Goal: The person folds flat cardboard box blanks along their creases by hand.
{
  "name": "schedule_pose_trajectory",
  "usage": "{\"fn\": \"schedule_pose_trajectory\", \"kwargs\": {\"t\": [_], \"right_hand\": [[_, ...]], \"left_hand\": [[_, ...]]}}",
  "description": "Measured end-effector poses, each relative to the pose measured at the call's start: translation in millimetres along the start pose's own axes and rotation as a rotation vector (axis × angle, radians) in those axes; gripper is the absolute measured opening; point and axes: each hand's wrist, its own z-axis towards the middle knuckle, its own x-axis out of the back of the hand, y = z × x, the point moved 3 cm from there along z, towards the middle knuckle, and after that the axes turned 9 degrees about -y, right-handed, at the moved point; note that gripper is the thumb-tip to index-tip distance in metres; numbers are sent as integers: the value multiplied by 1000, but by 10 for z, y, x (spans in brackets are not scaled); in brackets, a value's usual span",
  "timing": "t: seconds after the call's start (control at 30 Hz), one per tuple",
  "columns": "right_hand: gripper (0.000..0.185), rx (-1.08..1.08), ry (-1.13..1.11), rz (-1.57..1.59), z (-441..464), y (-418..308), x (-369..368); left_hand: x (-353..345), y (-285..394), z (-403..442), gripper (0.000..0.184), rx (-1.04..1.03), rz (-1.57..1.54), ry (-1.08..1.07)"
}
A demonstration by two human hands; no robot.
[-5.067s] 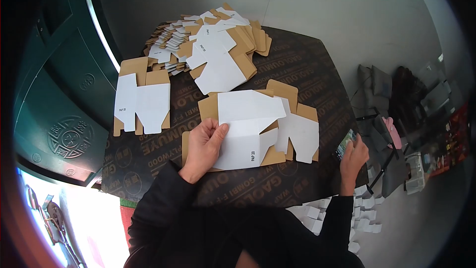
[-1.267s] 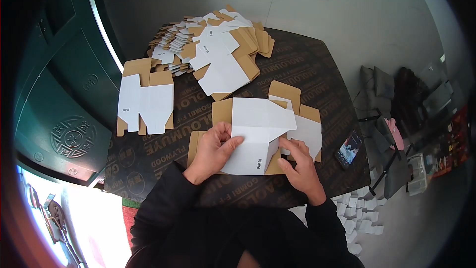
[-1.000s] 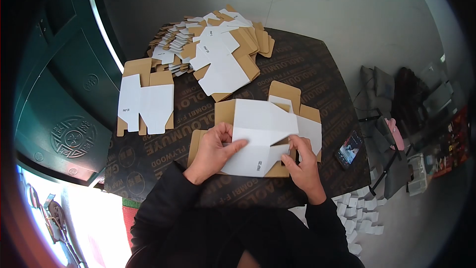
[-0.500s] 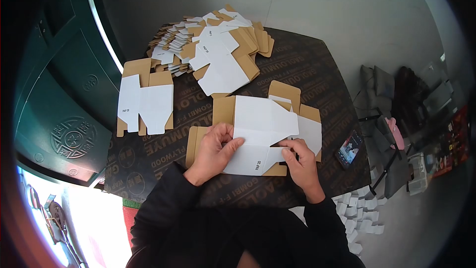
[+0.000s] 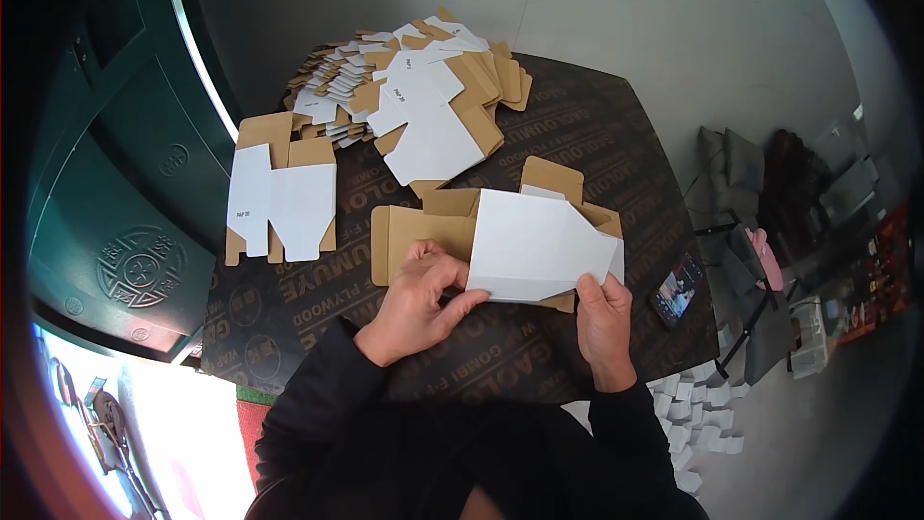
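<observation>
In front of me a small white carton (image 5: 539, 246) with brown inner sides is partly opened out into a box shape, its flaps sticking out at the left. My left hand (image 5: 419, 299) grips its lower left edge, thumb along the near side and fingers behind. At the near right corner, my right hand (image 5: 604, 318) pinches the carton between thumb and fingers. Partly hidden beneath it lies another flat carton, whose brown flap (image 5: 552, 175) shows at the back.
A heap of flat cartons (image 5: 433, 130) covers the table's far side. Another flat carton blank (image 5: 303, 193) lies at the left. A phone (image 5: 679, 289) rests near the right edge of the dark table (image 5: 616, 366). Many white boxes (image 5: 698, 414) are on the floor at right.
The carton has gone from flat to partly opened up, and its panel printed "PAP 20" has turned out of sight. My right hand has shifted slightly right, onto the carton's corner.
</observation>
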Motion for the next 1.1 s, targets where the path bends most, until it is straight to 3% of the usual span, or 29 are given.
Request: {"fn": "schedule_pose_trajectory", "kwargs": {"t": [0.13,0.27,0.77,1.1], "right_hand": [[21,-13,-18,45,2,37,26],[26,-97,-161,36,-17,39,-7],[16,-148,-92,-29,-5,24,-71],[20,-184,-176,-278,-86,40,39]], "left_hand": [[12,-41,-28,13,89,-41,-130],[-22,-57,-62,13,547,-569,-130],[-49,-139,-102,16,686,-799,-368],[-69,-91,-92,21,630,-887,-280]]}}
